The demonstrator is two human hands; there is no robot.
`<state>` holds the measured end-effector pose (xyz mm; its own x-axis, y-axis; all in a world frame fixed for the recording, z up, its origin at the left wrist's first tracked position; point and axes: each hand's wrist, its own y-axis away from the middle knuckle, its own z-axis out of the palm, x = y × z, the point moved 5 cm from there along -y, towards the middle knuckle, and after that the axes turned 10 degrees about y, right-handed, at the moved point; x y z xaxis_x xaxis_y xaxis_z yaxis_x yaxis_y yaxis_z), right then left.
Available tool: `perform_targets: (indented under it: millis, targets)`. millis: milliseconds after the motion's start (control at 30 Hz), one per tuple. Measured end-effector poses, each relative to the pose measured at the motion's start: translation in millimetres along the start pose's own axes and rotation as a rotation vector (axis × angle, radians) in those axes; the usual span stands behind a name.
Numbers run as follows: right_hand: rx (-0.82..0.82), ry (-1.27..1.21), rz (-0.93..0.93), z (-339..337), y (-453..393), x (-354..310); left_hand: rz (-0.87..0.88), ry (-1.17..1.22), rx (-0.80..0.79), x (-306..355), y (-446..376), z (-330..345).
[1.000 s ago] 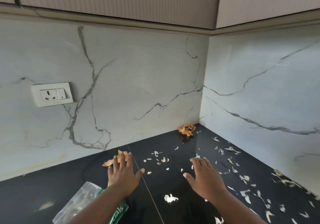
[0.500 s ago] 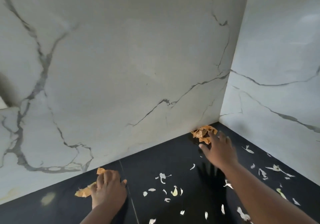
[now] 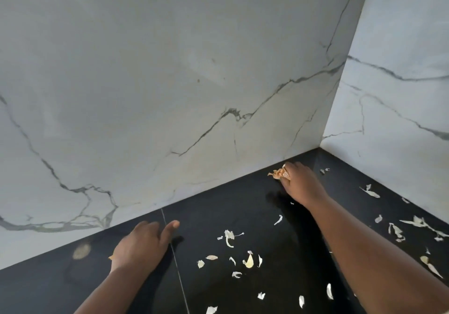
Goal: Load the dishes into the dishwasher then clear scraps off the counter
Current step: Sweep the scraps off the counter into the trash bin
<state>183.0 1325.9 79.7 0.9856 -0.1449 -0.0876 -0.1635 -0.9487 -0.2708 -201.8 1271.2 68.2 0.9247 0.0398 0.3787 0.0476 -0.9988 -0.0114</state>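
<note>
Head view. Right hand (image 3: 300, 183) reaching to the counter's (image 3: 206, 211) back corner, fingers curled round orange peelings (image 3: 279, 173) hard against the marble wall (image 3: 170, 83), probably gathering them. Left hand (image 3: 141, 245) flat near the back edge, thumb out, covering another orange scrap (image 3: 111, 257); grip unclear. Pale garlic skins (image 3: 249, 261) scattered between and right.

Two forearms in view, both bare to the frame edge. Hands: left hand (image 3: 141, 245) and right hand (image 3: 302, 185) ungloved.
</note>
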Motion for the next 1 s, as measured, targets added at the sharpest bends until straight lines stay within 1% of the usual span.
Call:
perform_targets:
  millis: [67, 133, 200, 267, 333, 367, 400, 433, 533, 567, 633, 667, 767, 833, 900, 1000]
  targets:
    - [0.05, -0.085, 0.007, -35, 24, -9, -0.021, 0.163, 0.06, 5, 14, -17]
    - [0.06, -0.126, 0.077, -74, 50, -13, -0.02, 0.371, 0.144, 16, 38, -36]
    - [0.05, -0.132, 0.166, -110, 78, -18, -0.057, 0.629, 0.159, 27, 63, -47]
    - [0.021, -0.184, 0.251, -132, 99, -23, -0.196, 1.015, 0.091, 35, 84, -48]
    - [0.001, -0.301, 0.311, -154, 126, -28, -0.366, 1.416, -0.069, 48, 112, -48]
    - [0.003, -0.39, 0.315, -165, 143, -32, -0.413, 1.544, -0.143, 55, 129, -51]
    - [0.004, -0.483, 0.309, -173, 158, -37, -0.416, 1.625, -0.199, 64, 142, -55]
    - [0.004, -0.578, 0.307, -181, 177, -42, -0.398, 1.656, -0.231, 71, 155, -59]
    - [-0.003, -0.764, 0.29, -194, 231, -57, -0.393, 1.6, -0.264, 86, 192, -65]
    - [-0.015, -0.789, 0.282, -198, 250, -61, -0.419, 1.593, -0.278, 90, 204, -64]
    - [-0.027, -0.747, 0.285, -205, 288, -66, -0.486, 1.574, -0.303, 96, 237, -60]
    - [-0.054, -0.777, 0.3, -206, 303, -69, -0.51, 1.579, -0.305, 99, 250, -59]
    - [-0.226, -1.025, 0.382, -208, 355, -81, -0.567, 1.61, -0.318, 104, 292, -52]
    - [-0.265, -0.958, 0.388, -211, 384, -83, -0.581, 1.637, -0.333, 105, 314, -50]
    - [-0.28, -0.839, 0.406, -215, 412, -84, -0.588, 1.662, -0.362, 105, 335, -51]
    - [-0.298, -0.704, 0.372, -218, 453, -97, -0.63, 1.785, -0.413, 106, 358, -52]
